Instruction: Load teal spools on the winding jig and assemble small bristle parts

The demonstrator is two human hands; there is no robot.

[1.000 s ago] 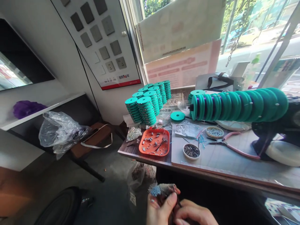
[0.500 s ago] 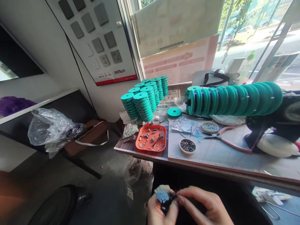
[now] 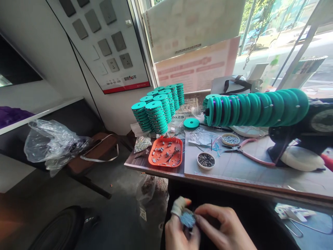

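Both hands are low in the view, below the table's front edge. My left hand (image 3: 179,231) is closed round a small bundle of blue-tipped pieces (image 3: 187,218), and its forefinger is wrapped in white tape. My right hand (image 3: 225,229) is closed too, its fingertips pinching at the right side of that bundle. On the table above stand stacks of teal spools (image 3: 156,109) and a long row of teal spools on a horizontal rod (image 3: 256,106).
An orange tray (image 3: 165,156) of small metal parts sits at the table's near left corner. Two small bowls of beads (image 3: 206,160), pink-handled pliers (image 3: 247,152) and a black machine (image 3: 301,135) lie further right. A clear plastic bag (image 3: 49,144) rests on a bench to the left.
The view has dropped and swung slightly left. My hands have turned the blue-tipped bundle, and my right fingers have come onto it from the right.
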